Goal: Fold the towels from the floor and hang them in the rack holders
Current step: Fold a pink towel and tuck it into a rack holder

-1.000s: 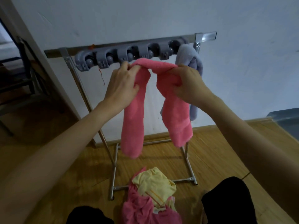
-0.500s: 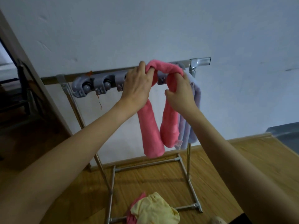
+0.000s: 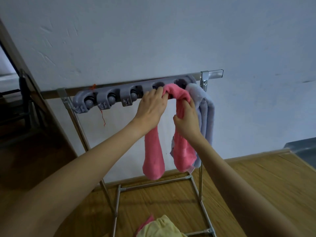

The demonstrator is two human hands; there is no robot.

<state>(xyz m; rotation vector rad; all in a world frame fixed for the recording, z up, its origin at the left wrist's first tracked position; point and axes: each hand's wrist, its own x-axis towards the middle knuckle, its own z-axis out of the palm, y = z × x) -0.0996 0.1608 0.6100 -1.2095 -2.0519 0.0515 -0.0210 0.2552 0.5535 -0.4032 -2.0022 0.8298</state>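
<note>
Change: both hands have carried the pink towel (image 3: 177,146) up against the holder strip (image 3: 119,98), its fold now pressed at the strip between the fourth and fifth holders.
Left hand (image 3: 151,106): arm stretched forward and up, fingers curled over the towel's fold, gripping it at the strip.
Right hand (image 3: 187,119): just below the strip, fingers wrapped round the right-hand hanging half.
Pink towel: soft terry, folded into a long band, two limp ends dangling under the strip.
Lilac towel (image 3: 205,113): plush, draped from the strip's right end, touching the pink one.
Holder strip: grey moulded plastic with round rollers, fixed to a metal rail (image 3: 212,75).
Yellow cloth (image 3: 159,227): crumpled on the wooden floor (image 3: 256,182), well below the strip.
</note>
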